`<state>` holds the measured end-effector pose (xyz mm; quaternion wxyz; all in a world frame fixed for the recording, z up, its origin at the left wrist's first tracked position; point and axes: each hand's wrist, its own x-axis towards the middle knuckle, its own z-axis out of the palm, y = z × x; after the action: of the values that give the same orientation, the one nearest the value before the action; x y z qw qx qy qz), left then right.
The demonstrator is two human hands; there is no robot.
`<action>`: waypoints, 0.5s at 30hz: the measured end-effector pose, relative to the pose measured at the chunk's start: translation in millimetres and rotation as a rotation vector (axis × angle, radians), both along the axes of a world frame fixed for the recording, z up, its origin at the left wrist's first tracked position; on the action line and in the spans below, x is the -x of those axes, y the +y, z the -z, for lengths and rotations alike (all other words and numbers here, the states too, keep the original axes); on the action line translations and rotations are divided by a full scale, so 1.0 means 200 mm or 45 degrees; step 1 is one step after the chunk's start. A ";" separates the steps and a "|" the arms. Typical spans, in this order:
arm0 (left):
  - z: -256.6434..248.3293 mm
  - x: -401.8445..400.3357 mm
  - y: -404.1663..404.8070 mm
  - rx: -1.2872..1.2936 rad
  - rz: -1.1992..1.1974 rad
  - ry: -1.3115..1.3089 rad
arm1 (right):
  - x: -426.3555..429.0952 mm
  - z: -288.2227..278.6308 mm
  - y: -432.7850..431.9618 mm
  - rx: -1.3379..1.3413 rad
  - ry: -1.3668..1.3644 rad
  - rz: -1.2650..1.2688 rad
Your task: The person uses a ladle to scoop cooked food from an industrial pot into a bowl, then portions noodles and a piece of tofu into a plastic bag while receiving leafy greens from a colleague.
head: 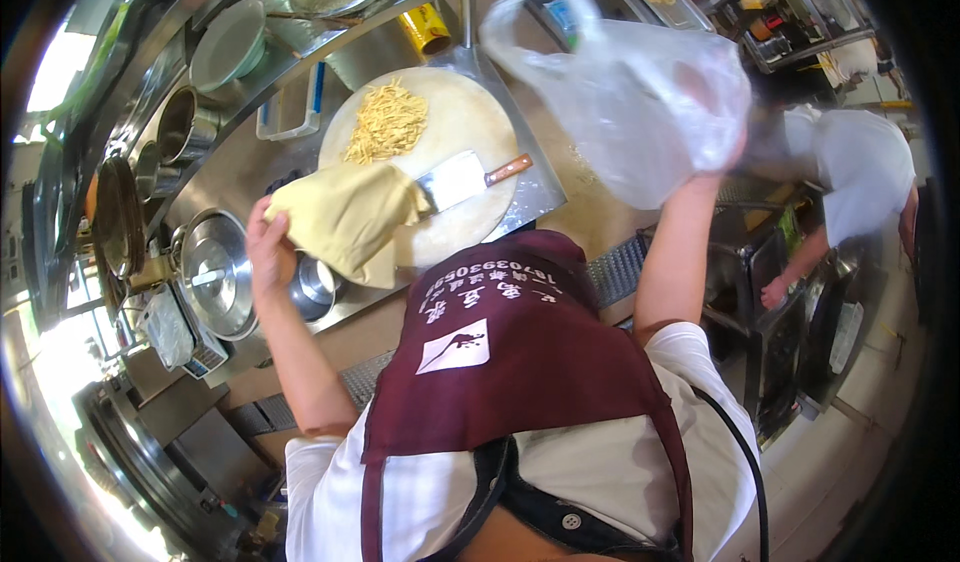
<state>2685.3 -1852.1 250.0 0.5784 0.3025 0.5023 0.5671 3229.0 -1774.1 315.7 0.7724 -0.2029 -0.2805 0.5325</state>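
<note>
My left hand [270,251] grips the edge of a floppy pale yellow food sheet [341,213], perhaps tofu skin or dough. The sheet drapes over the near left part of a round chopping board [461,104]. On the board's far side lies a heap of thin yellow shreds [388,121]. A cleaver [457,181] with a wooden handle rests flat beside the sheet. Raised at the right, my right hand [724,138] holds a translucent plastic carrier bag [600,104]; the bag's film partly hides and blurs the fingers.
A lidded steel pot [217,273] and a steel bowl [313,288] stand left of the board. Beyond it are a clear plastic container [292,112] and a yellow can [425,28]. A shelf holds a pale green bowl [229,44]. Another person [862,164] bends over black equipment at right.
</note>
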 end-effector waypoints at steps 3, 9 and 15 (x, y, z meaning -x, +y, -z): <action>0.43 0.09 0.13 0.118 0.062 0.068 | -0.15 0.12 -0.07 -0.041 0.161 -0.117; 0.94 0.26 0.17 0.275 -0.030 0.808 | 0.02 0.14 -0.18 0.186 0.181 -0.252; 1.04 0.27 0.25 0.530 0.013 1.307 | 0.02 0.19 -0.24 0.196 0.300 -0.370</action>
<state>2630.4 -1801.5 42.9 0.3095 0.4218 0.8198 0.2328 3225.7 -1822.1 277.1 0.6971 -0.1548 -0.1729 0.6784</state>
